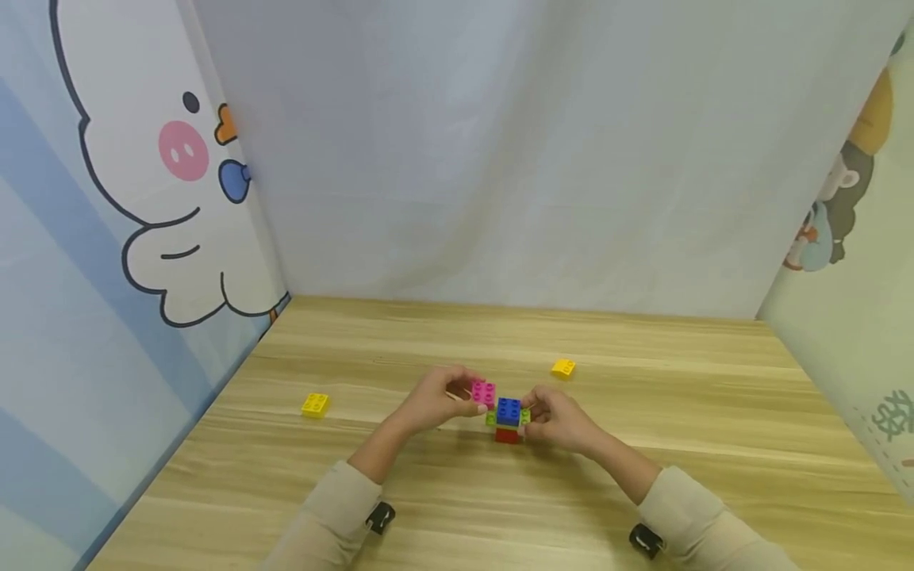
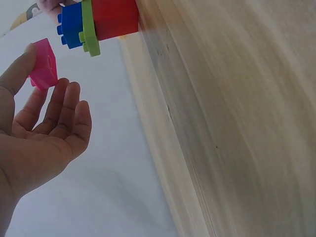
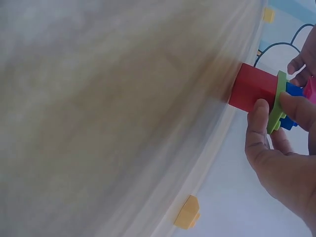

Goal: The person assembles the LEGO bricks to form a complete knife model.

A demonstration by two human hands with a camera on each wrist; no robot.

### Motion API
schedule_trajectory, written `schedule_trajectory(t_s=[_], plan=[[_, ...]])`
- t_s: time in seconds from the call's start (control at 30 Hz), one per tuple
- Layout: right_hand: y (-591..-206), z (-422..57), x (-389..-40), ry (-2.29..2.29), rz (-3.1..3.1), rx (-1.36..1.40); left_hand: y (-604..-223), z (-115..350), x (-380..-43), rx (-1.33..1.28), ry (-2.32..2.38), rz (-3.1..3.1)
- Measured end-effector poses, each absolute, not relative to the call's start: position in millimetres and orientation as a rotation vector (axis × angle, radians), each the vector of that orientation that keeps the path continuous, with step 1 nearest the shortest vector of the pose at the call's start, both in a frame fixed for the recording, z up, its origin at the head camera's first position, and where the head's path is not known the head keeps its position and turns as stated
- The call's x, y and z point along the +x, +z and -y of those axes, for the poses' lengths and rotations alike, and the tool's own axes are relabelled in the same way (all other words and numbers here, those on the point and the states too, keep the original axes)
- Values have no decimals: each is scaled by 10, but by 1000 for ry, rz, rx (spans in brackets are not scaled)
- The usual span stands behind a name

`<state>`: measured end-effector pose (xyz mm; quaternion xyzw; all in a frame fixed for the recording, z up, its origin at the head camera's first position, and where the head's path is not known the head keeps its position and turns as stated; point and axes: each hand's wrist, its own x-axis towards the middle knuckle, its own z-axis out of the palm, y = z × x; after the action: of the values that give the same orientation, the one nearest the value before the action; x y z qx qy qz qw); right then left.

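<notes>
Near the middle of the table stands a small stack: a red brick [image 1: 507,435] at the bottom, a lime-green plate [image 2: 88,28] across it, and a blue brick [image 1: 508,411] on top. The plate juts out past the red brick on both sides. My left hand [image 1: 434,400] pinches a pink brick [image 1: 483,394] between thumb and fingers, studs up, just left of the blue brick and apart from the stack in the left wrist view. On the other side, my right hand [image 1: 564,420] pinches the plate's right end with thumb and fingertips, steadying nothing else visible.
A yellow brick [image 1: 315,405] lies to the left on the wooden table [image 1: 443,507]. Another yellow piece, with a sloped side [image 1: 563,369], sits behind my right hand. White curtain-like cloth [image 1: 485,159] hangs along the back edge, and printed cloth walls flank both sides.
</notes>
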<state>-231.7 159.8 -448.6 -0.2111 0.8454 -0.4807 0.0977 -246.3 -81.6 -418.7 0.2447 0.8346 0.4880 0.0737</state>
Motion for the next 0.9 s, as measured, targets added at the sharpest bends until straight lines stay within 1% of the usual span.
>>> schedule_trajectory(t_s=[0.3, 0.53, 0.77, 0.9], plan=[[-4444, -1604, -2266, -1396, -2533, -652, -4190, 730, -2429, 737, 1497, -2479], [-4429, -1603, -2253, -1410, -2529, -632, -4220, 629, -2412, 690, 1562, -2384], [-4437, -1610, -2275, -1374, -2534, -616, -4108, 539, -2289, 630, 1602, -2349], [-4426, -1618, -2290, -1353, -2550, -634, -4205, 505, -2346, 611, 1604, -2358]])
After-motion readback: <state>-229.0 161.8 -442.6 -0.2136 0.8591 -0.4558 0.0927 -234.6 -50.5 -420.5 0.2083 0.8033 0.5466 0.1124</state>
